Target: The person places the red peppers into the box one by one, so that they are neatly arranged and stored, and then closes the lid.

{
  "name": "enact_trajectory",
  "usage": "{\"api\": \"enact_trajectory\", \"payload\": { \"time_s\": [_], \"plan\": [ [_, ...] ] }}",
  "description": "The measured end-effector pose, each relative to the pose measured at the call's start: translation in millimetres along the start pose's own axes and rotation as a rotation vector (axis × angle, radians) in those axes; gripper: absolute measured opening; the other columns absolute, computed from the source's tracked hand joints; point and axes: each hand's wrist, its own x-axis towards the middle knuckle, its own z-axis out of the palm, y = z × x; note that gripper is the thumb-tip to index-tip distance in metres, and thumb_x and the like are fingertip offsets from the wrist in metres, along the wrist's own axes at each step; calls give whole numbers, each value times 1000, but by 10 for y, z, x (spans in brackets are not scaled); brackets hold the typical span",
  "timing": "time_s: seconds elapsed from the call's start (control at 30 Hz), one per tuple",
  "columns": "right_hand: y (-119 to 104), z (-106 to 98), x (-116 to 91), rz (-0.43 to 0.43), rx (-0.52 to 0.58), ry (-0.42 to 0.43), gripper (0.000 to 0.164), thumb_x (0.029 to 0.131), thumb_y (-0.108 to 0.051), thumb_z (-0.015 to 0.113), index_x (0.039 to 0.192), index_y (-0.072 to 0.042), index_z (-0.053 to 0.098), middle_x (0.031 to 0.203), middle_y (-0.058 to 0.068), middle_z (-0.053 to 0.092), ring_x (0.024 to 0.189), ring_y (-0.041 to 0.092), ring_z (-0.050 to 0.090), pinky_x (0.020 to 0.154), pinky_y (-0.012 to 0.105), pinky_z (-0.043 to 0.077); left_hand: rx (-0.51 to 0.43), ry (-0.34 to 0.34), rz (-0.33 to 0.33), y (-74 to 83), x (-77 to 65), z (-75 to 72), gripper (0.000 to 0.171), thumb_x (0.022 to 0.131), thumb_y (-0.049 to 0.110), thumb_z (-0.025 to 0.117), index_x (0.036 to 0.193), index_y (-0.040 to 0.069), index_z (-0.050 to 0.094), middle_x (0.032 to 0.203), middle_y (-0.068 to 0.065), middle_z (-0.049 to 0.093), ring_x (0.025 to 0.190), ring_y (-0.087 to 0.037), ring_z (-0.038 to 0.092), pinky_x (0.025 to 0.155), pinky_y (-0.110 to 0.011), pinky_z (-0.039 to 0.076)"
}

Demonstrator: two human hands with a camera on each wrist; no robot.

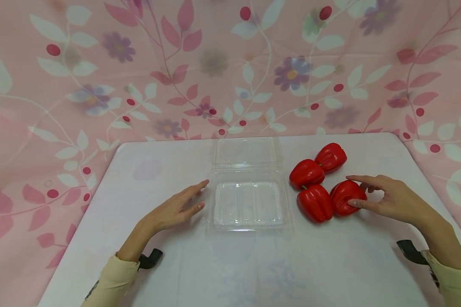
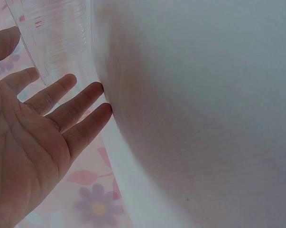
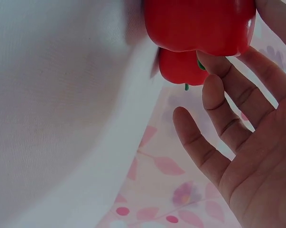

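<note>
Four-lobed red bell peppers, several of them, lie in a cluster at the right of the table. My right hand point(image 1: 393, 198) holds the rightmost bell pepper point(image 1: 343, 207), thumb on its near side and index finger along its far side. In the right wrist view, fingers reach behind the bell pepper point(image 3: 199, 23); the ring and little fingers stand apart from it. A clear plastic clamshell box point(image 1: 247, 228) lies with its lid folded back, away from me. My left hand point(image 1: 170, 212), fingers extended and holding nothing, is beside the box's left edge.
Against the held pepper lies another bell pepper point(image 1: 316, 204); two more, a middle pepper point(image 1: 306, 174) and a far pepper point(image 1: 331, 157), sit behind. The white-covered table point(image 1: 169, 264) ends at a pink floral cloth point(image 1: 230, 64) hanging behind.
</note>
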Motion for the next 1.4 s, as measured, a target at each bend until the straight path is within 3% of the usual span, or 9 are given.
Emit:
{"api": "enact_trajectory", "payload": {
  "time_s": [0.3,0.63,0.93,1.4],
  "plan": [
    [-2,-21,-18,19,-34,-4,69,71,-40,89,132,-20,63,94,-1,62,91,23,55,60,27,49,-2,-2,-6,3,2,2,67,100,37,57,158,29,25,155,8,35,136,-20,42,110,-55,32],
    [-11,-39,-18,20,-17,-83,89,59,-41,95,137,-16,58,98,2,63,90,25,55,59,28,50,-12,-2,-21,7,-3,9,67,100,38,58,157,33,24,155,11,33,137,-18,42,110,-55,32],
    [11,-13,-44,0,-12,-42,85,58,-40,96,133,-18,61,95,-1,62,88,23,55,58,25,49,-7,-1,-5,-7,-3,15,67,100,37,58,158,29,25,155,8,34,137,-19,41,111,-54,32],
    [-13,-84,-70,116,9,7,86,62,-38,94,135,-11,57,102,11,63,91,32,57,54,25,49,-3,7,-8,-5,6,14,67,100,38,57,158,30,24,155,9,34,136,-18,42,111,-53,31]
  ]
}}
